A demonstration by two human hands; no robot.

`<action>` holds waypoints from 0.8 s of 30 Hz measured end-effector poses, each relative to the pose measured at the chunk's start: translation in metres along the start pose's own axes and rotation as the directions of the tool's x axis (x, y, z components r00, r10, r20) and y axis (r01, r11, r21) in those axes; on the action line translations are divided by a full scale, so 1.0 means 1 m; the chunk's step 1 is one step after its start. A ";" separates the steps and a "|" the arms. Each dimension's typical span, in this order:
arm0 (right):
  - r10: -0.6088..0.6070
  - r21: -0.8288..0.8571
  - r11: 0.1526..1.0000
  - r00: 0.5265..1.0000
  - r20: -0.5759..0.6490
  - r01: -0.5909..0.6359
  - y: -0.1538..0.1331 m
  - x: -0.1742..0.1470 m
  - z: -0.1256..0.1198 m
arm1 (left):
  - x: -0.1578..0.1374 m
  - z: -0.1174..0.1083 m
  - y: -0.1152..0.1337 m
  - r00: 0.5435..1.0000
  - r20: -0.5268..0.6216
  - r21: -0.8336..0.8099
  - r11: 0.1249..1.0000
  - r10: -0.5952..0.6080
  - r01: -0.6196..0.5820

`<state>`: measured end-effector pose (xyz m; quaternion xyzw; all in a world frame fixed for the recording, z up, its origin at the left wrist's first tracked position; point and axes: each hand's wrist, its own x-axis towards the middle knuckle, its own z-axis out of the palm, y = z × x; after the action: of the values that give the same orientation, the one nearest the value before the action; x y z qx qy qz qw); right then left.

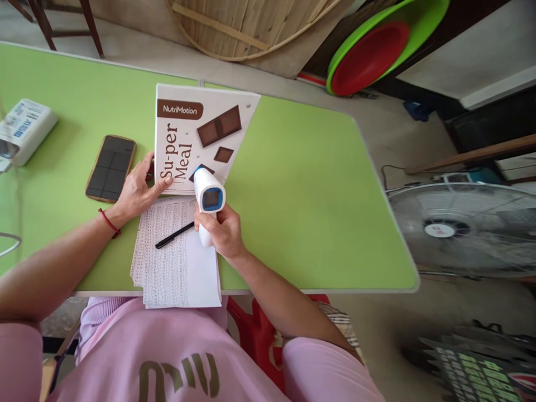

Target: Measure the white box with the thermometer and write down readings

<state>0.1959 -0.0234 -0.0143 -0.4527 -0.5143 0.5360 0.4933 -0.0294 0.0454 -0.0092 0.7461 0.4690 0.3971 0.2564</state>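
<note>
My left hand (142, 187) grips the lower left edge of a white box (234, 125) labelled "NutriMotion Su-per Meal", its thumb on the front face. Pictures of chocolate pieces cover that face. In my right hand (226, 229) is a white and blue infrared thermometer (205, 192), fingers wrapped around its handle and its small screen turned towards me. The thermometer's front end overlaps the box's lower edge; whether they touch I cannot tell. Below them lie handwritten sheets of paper (184, 279) with a black pen (173, 235) across them. A dark phone (111, 167) lies left of my left hand.
A white boxy device (27, 131) and a pale cable (12, 245) are on the left of the green table (310, 195). A fan (444, 229) stands beyond the table's right edge. Green and red basins (372, 56) lean at the back.
</note>
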 end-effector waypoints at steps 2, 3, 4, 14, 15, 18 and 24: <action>0.021 -0.028 0.999 1.000 -0.011 -0.021 -0.002 -0.002 0.000 | 0.000 0.000 -0.003 1.000 0.000 -0.033 0.999 0.009 -0.009; 0.034 -0.033 0.999 0.999 -0.016 -0.034 -0.004 -0.003 0.001 | 0.000 0.000 -0.004 1.000 0.002 -0.039 0.999 0.009 -0.009; 0.047 -0.031 0.998 0.999 -0.019 -0.047 -0.005 -0.005 0.001 | 0.000 0.000 -0.006 1.000 0.007 -0.042 0.999 0.009 -0.009; 0.115 -0.021 0.993 0.993 -0.034 -0.116 -0.003 -0.008 0.007 | -0.001 -0.003 -0.010 0.997 0.026 -0.094 0.993 0.071 -0.068; 0.110 -0.018 0.994 0.993 -0.037 -0.111 -0.002 -0.009 0.007 | -0.001 -0.003 -0.011 0.997 0.029 -0.085 0.994 0.069 -0.066; 0.088 0.000 0.996 0.996 -0.021 -0.088 0.000 -0.010 0.009 | -0.002 -0.004 -0.012 0.998 0.028 -0.050 0.998 0.050 -0.048; 0.095 0.026 0.995 0.995 0.032 -0.095 -0.005 -0.009 0.011 | -0.001 -0.002 -0.014 0.998 0.014 -0.059 0.996 0.068 -0.067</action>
<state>0.1858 -0.0340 -0.0085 -0.4615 -0.4921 0.5728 0.4656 -0.0387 0.0509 -0.0191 0.7570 0.4296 0.4130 0.2681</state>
